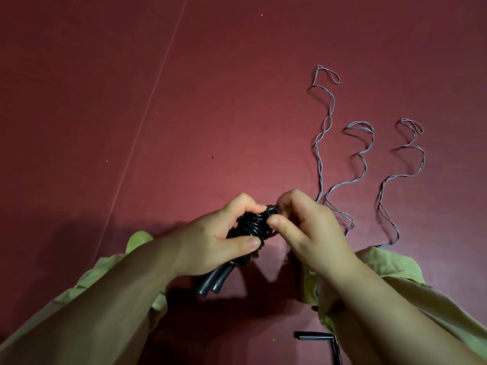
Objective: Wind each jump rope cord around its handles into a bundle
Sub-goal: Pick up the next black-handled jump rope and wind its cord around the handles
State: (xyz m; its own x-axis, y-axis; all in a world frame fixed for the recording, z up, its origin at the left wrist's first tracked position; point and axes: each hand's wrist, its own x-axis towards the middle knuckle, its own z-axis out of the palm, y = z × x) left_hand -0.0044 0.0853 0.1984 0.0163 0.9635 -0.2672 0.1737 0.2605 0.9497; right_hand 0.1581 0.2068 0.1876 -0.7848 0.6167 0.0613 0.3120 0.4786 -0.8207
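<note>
My left hand (218,241) grips a bundle of black jump rope cord (251,226) wound around two dark handles (214,281), whose ends stick out below my palm. My right hand (311,227) pinches the top end of that bundle with thumb and fingers. Three loose thin grey cords (325,133) (361,159) (405,164) snake over the dark red floor to the right, their near ends running behind my right hand and sleeve.
Another black handle (312,335) lies on the floor at the bottom, partly under my right forearm. A pale seam line (147,111) crosses the red floor on the left. My yellow-green sleeves fill the lower corners.
</note>
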